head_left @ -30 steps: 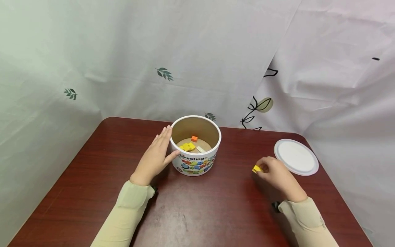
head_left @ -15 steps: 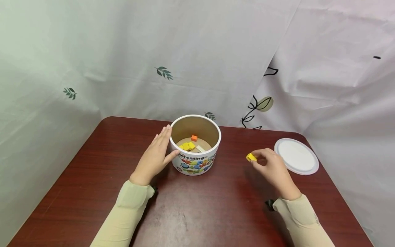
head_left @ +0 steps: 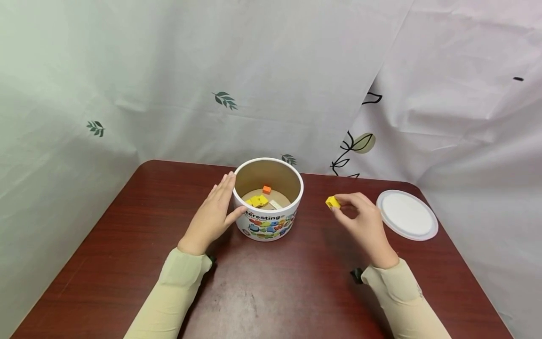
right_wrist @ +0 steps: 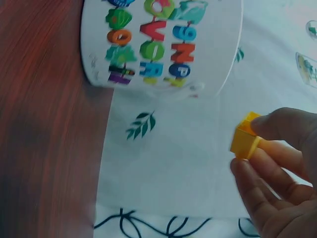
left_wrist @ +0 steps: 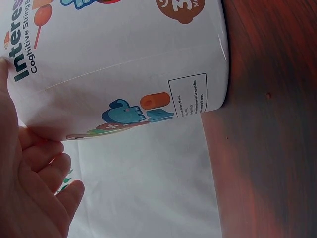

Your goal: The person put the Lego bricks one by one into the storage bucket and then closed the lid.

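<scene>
A round white tub (head_left: 266,230) with colourful print stands open near the back of the table. Inside, on its floor, lie several yellow building bricks (head_left: 257,201), an orange brick (head_left: 266,189) and a white brick (head_left: 275,204). My left hand (head_left: 211,214) rests against the tub's left side, fingers straight and thumb toward the front; the left wrist view shows the fingers (left_wrist: 49,163) along the printed wall. To the right of the tub, my right hand (head_left: 362,223) pinches a yellow brick (head_left: 332,202) between thumb and fingers, above the table. The right wrist view shows that brick (right_wrist: 245,138) at the fingertips.
A white round lid (head_left: 407,214) lies flat at the table's right side, behind my right hand. The dark red table (head_left: 271,282) ends at a pale curtain (head_left: 271,94) with leaf prints, which hangs behind it and at both sides.
My right hand has lifted the yellow brick and carried it left and away from me, toward the tub. The left hand and the tub have stayed in place.
</scene>
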`<state>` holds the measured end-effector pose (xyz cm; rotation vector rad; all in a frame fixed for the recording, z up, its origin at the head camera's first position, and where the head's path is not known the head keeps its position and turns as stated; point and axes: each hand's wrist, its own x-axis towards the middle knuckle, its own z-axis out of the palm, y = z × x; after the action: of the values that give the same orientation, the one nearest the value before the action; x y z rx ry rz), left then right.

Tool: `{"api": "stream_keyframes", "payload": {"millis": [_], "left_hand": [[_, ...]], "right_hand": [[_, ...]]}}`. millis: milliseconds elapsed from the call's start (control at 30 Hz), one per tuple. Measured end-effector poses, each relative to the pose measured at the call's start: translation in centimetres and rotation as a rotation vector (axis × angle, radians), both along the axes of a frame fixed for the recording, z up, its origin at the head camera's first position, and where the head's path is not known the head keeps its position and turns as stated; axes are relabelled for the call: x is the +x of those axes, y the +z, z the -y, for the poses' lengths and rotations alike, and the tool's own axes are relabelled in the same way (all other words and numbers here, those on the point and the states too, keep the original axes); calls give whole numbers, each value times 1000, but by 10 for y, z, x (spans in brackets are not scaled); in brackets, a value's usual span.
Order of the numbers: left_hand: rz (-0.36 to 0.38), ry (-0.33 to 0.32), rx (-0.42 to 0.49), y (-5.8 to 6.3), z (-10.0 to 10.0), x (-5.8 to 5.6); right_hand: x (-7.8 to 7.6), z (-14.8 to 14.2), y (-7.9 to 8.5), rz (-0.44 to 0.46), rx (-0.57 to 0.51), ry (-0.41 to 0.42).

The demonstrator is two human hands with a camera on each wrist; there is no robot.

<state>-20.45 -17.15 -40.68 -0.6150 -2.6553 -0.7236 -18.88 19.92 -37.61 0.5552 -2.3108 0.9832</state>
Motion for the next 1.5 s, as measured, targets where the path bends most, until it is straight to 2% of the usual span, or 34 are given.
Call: {"api": "stream_keyframes", "payload": {"millis": [200, 433, 767, 967, 1100, 1233, 1400, 1500], "left_hand": [[1, 5, 1, 0, 1, 0], [-25, 0, 1, -1, 2, 0], [-21, -1, 0, -1, 2, 0], [-10, -4, -1, 0, 2, 0], [-11, -1, 2, -1, 2, 0], [-12, -2, 7, -2, 1, 1], [-18, -9, 11, -2, 1, 0], [-18, -12, 11, -2, 1, 0]], "right_hand": [[-6, 18, 4, -90, -65, 30], [-16, 42, 13, -85, -74, 77], [-35, 74, 28, -131, -95, 139], [-52, 87, 28, -97, -53, 155], [-67, 94, 27, -31, -22, 183], [-80, 102, 30, 29, 58, 192], [-92, 109, 32, 49, 189, 149], [-98, 109, 32, 38, 211, 125]]}}
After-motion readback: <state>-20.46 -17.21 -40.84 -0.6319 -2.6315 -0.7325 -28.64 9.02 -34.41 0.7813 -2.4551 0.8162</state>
